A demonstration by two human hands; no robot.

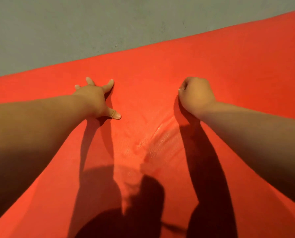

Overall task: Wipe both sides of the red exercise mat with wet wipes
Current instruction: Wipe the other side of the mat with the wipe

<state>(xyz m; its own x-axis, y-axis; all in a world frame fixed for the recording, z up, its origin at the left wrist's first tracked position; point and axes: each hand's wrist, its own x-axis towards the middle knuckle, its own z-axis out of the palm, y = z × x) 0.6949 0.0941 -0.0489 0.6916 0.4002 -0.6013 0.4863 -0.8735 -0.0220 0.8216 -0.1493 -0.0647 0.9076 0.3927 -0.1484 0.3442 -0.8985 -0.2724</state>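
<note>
Now the right hand [196,95] is curled into a fist on the mat [160,69], and a small white bit at its fingers is probably the wipe [181,89]. The left hand [95,98] lies spread flat on the mat and presses it down. The middle of the mat shines wet, so I judge this side partly wiped; the rest and the other side are left. Beyond the mat's far edge is grey floor [74,31]; only shadows cross the mat.

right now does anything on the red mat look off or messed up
The red exercise mat is not lying flat: a rumpled ridge with glossy wet streaks runs toward the viewer from the curled right hand, which seems to clutch a white wet wipe. The left hand presses flat beside it.
</note>
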